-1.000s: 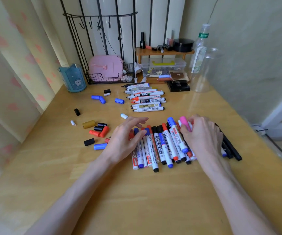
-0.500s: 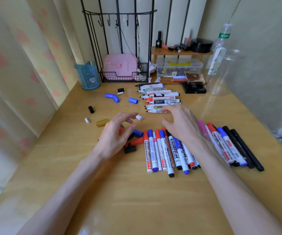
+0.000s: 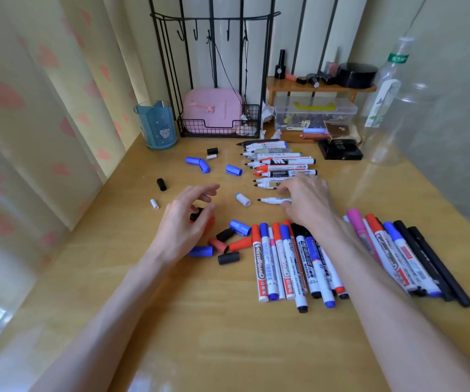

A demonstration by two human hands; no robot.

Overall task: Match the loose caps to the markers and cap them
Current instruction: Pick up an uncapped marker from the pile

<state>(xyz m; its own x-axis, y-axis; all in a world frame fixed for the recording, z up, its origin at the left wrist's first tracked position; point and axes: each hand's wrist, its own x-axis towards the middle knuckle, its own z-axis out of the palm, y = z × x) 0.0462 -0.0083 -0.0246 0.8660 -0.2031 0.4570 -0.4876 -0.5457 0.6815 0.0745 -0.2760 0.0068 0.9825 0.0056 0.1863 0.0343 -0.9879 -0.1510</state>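
Seen from the head camera, a red-capped marker (image 3: 259, 264) in the capped row toward the right edge of the worktop (image 3: 228, 349) reads "WHITEBOARD". The black-ended marker (image 3: 302, 267) near it reads "WHITEBOARD MARKER". Left of centre, the left hand (image 3: 180, 226) has its grip half closed, thumb and fingers pinching a black cap (image 3: 196, 215) just above the loose caps (image 3: 229, 243). The grip of the right hand (image 3: 310, 203) pinches an uncapped, black-tipped white marker (image 3: 273, 200) beside the uncapped row (image 3: 280, 166) toward the far edge.
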